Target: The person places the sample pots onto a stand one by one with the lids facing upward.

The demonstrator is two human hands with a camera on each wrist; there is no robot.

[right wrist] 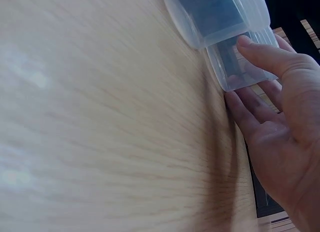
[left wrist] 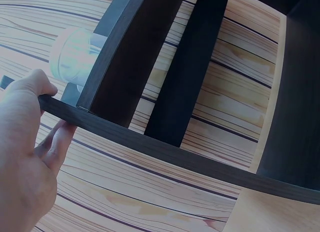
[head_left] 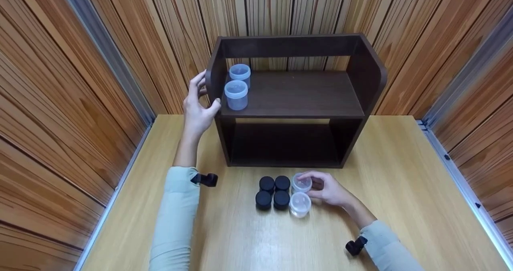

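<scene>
Wood-plank walls enclose your pale worktop, on which a dark brown shelf stands. Your left forearm extends forward, with the left hand raised to the upper level of the shelf. It grips the left side panel, thumb at the front edge and fingers bent round the outer face. Two bluish jars stand upright just inside that panel, one behind the other.

Your right forearm angles inward from the lower right, low over the worktop. Your right hand is partly closed, its fingers and thumb curved round the far clear jar; how firmly, you cannot be told from these views. That jar stands in front of the shelf, within the hand's curve. Near clear jar stands just in front of it, outside your grasp. Four black jars stand in two rows to the left of the clear pair.
</scene>
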